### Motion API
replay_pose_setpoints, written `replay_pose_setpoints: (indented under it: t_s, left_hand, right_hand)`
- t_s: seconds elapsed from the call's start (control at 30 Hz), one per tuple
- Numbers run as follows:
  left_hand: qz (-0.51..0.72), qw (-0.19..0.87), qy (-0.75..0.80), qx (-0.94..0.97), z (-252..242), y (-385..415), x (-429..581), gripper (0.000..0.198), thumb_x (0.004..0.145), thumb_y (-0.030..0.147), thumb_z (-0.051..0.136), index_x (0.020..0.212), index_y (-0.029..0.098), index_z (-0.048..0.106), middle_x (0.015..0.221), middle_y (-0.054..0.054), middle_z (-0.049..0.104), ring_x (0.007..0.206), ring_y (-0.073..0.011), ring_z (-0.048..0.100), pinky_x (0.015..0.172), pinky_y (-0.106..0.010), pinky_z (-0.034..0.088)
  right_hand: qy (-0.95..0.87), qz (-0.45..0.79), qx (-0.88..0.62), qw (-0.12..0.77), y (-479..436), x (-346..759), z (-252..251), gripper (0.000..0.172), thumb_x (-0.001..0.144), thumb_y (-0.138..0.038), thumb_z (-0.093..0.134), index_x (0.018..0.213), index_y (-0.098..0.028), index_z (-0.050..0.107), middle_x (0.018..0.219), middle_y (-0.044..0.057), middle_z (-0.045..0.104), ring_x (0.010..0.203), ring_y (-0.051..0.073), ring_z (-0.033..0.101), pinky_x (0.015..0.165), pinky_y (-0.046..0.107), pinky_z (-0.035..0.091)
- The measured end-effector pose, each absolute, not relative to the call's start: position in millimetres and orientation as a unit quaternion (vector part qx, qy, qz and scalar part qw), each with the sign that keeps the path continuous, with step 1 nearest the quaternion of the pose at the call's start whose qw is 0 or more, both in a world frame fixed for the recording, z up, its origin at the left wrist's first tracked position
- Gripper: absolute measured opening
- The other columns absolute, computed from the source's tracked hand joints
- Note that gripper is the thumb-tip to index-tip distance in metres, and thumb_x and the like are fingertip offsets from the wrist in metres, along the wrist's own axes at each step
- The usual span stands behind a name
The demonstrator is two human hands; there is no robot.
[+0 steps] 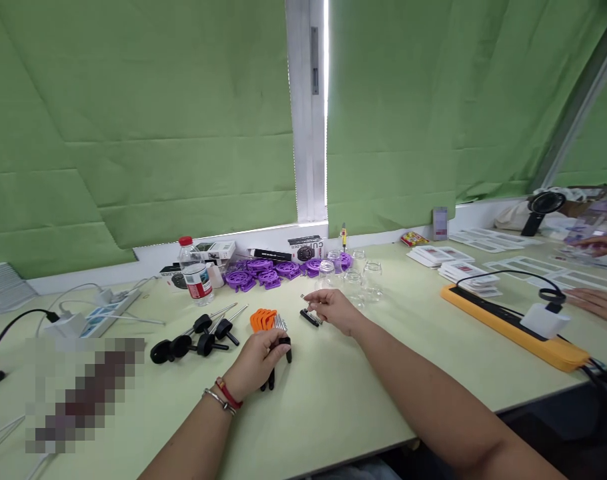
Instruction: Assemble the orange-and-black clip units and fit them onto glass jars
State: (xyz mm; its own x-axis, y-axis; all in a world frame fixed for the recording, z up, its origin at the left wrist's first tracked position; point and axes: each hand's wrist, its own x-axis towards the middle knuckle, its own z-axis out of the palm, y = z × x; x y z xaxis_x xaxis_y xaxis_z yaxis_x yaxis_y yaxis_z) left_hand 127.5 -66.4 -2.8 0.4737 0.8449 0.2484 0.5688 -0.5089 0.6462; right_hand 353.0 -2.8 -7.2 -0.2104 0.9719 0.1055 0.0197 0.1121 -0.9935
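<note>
My left hand (257,360) is closed on a small black part (285,341) above a group of metal rods with black ends (271,381). Its fingers hide some of those rods. To the right, my right hand (332,309) has its fingertips pinched together around a small metal spring (303,297). Beneath those fingertips lies a row of small black pieces (310,317). Orange plastic parts (263,320) sit just beyond my left hand. Several black knobs on metal rods (204,325) lie farther left.
Purple plastic parts (263,273), clear glass cups (372,277) and a water bottle (197,280) stand at the back. A yellow power strip (508,327) lies at right, near another person's hand (598,305). White cables and a power strip (108,313) are at left.
</note>
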Motion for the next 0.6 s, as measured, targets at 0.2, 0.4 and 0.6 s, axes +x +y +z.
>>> replay_pose_setpoints:
  t_s: [0.2, 0.4, 0.6]
  left_hand:
    - [0.278, 0.240, 0.424, 0.828, -1.4, -67.4, 128.0, 0.022, 0.086, 0.034, 0.046, 0.093, 0.017, 0.059, 0.075, -0.002, 0.058, 0.069, -0.0147, 0.050, 0.068, -0.028, 0.042]
    - [0.277, 0.237, 0.425, 0.829, -1.1, -66.9, 128.6, 0.021, 0.085, 0.034, 0.047, 0.089, 0.017, 0.059, 0.069, 0.000, 0.053, 0.066, -0.0139, 0.047, 0.065, -0.026, 0.041]
    - [0.285, 0.242, 0.406, 0.834, -1.2, -66.9, 128.9, 0.022, 0.086, 0.034, 0.045, 0.085, 0.017, 0.058, 0.070, 0.000, 0.051, 0.066, -0.0130, 0.045, 0.064, -0.025, 0.040]
  right_hand:
    - [-0.608, 0.588, -0.332, 0.417, -14.3, 348.4, -3.1, 0.029, 0.068, -0.033, 0.069, 0.086, -0.012, 0.061, 0.084, 0.008, 0.067, 0.047, 0.005, 0.045, 0.043, 0.020, 0.028]
    - [-0.615, 0.604, -0.310, 0.402, -31.2, 332.4, 1.8, 0.027, 0.067, -0.034, 0.072, 0.082, -0.014, 0.062, 0.061, -0.003, 0.055, 0.049, 0.005, 0.038, 0.046, 0.020, 0.027]
    - [-0.635, 0.605, -0.297, 0.377, -37.8, 318.4, -7.4, 0.031, 0.062, -0.037, 0.076, 0.081, -0.015, 0.066, 0.058, -0.005, 0.047, 0.051, 0.005, 0.030, 0.049, 0.021, 0.024]
